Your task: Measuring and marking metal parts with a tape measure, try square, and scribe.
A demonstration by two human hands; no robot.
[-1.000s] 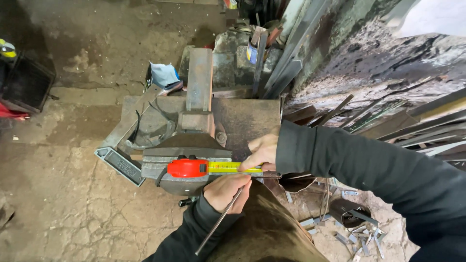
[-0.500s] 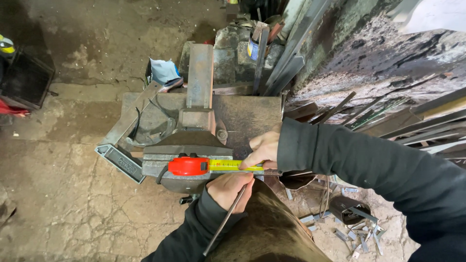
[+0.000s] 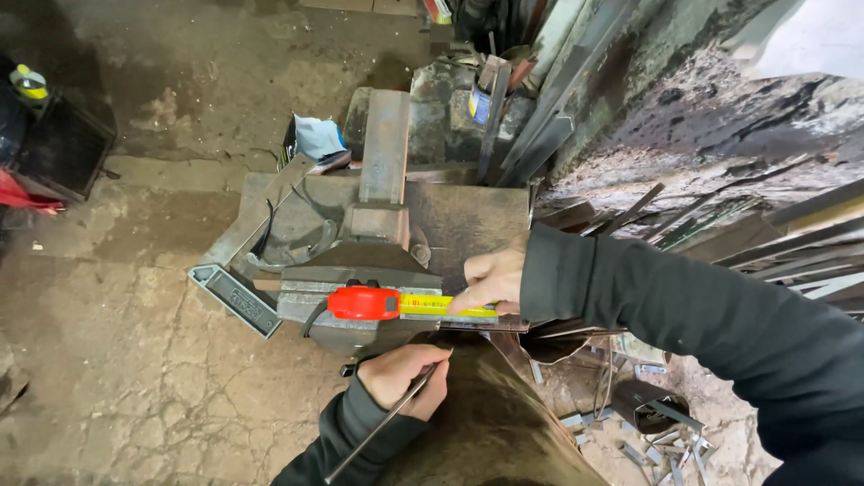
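A red tape measure [image 3: 363,303] lies along the top of a grey bench vise [image 3: 360,261], its yellow blade [image 3: 441,306] pulled out to the right over a flat metal strip [image 3: 504,324] clamped in the jaws. My right hand [image 3: 490,277] presses the blade's end down on the strip with its fingertips. My left hand [image 3: 407,376] is just below the vise, closed around a thin metal rod [image 3: 373,436] that slants down to the left, its tip near the strip's edge.
The vise stands on a rusty steel table [image 3: 468,216]. A rectangular metal section [image 3: 236,299] juts out at its left. Steel bars [image 3: 765,234] lean along the right wall. Metal offcuts [image 3: 666,432] litter the floor at the lower right. A black crate [image 3: 58,148] sits far left.
My left hand with the rod has dropped a little down and left from the tape. My right hand and the tape measure stay in place.
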